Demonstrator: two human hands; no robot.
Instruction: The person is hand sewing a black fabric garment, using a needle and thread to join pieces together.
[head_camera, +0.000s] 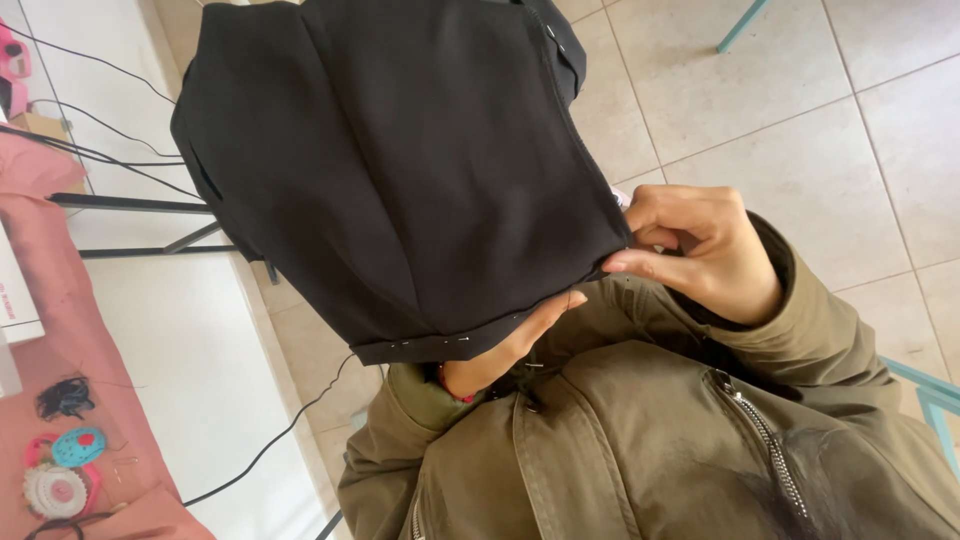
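I'm checking the pinned hem: my right hand pinches the black garment at its corner, my left hand lies open-palmed beneath it.

A single camera, worn on the person's head, looks steeply down along the chest at a black cloth held up close before it. The picture is tilted, with the tiled floor far below and a table edge at the left
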